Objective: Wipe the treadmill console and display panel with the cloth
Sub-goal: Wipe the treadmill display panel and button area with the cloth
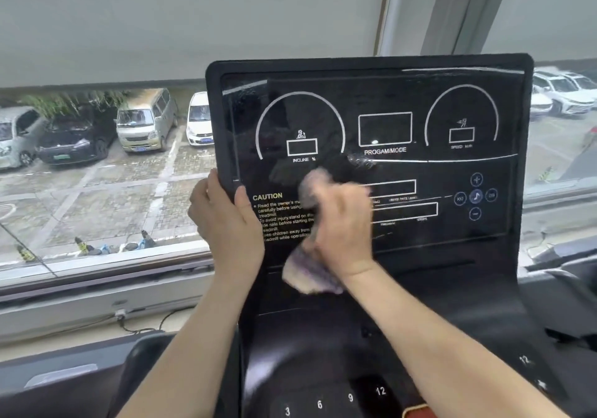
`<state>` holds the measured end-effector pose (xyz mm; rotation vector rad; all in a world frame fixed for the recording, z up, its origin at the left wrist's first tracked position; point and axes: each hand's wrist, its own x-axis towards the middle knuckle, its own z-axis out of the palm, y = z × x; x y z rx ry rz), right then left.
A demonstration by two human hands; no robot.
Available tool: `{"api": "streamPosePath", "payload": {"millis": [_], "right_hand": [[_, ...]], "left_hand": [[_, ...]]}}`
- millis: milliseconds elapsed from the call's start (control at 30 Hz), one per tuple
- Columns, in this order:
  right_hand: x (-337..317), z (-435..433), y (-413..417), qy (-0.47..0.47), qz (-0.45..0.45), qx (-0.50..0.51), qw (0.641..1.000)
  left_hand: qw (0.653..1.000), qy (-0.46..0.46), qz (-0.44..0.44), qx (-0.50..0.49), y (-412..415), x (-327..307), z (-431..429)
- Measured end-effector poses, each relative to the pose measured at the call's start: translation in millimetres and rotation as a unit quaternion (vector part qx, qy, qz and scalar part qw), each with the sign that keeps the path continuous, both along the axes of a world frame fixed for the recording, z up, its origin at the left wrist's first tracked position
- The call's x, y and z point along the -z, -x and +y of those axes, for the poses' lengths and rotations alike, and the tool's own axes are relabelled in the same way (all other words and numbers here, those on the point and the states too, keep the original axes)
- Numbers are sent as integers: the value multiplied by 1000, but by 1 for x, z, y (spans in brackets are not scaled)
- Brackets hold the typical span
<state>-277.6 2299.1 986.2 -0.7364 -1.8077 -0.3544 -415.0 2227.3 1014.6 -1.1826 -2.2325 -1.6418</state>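
The black treadmill display panel [387, 94] stands upright before me, with white dials, boxes and a CAUTION text block. My left hand [226, 224] grips the panel's lower left edge, thumb on its face. My right hand [342, 220], blurred by motion, presses a crumpled purple-and-white cloth [310, 272] against the panel's lower middle, next to the CAUTION text. The cloth sticks out above and below my fist. Beneath the panel the black console [323, 353] carries numbered keys 3, 6, 9 and 12.
A large window [97, 175] with a lowered grey blind lies behind the panel, showing parked cars outside. A cable runs along the sill at lower left. Round media buttons [475, 196] sit on the panel's right side. A treadmill handrail [142, 359] curves at lower left.
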Motion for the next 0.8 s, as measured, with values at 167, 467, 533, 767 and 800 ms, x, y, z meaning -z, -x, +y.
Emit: {"api": "streamPosePath", "payload": {"millis": [167, 467, 533, 767, 800], "right_hand": [[-19, 32, -67, 45, -47, 20, 998], [-14, 66, -134, -13, -84, 34, 996], [-35, 86, -143, 66, 90, 121, 986], [5, 64, -147, -62, -199, -75, 975], [-8, 80, -161, -45, -182, -44, 981]], "left_hand": [[983, -12, 179, 38, -41, 6, -26], [947, 141, 149, 247, -137, 49, -8], [952, 121, 144, 241, -149, 42, -2], [951, 129, 131, 248, -183, 27, 13], [945, 142, 150, 255, -186, 30, 13]]}}
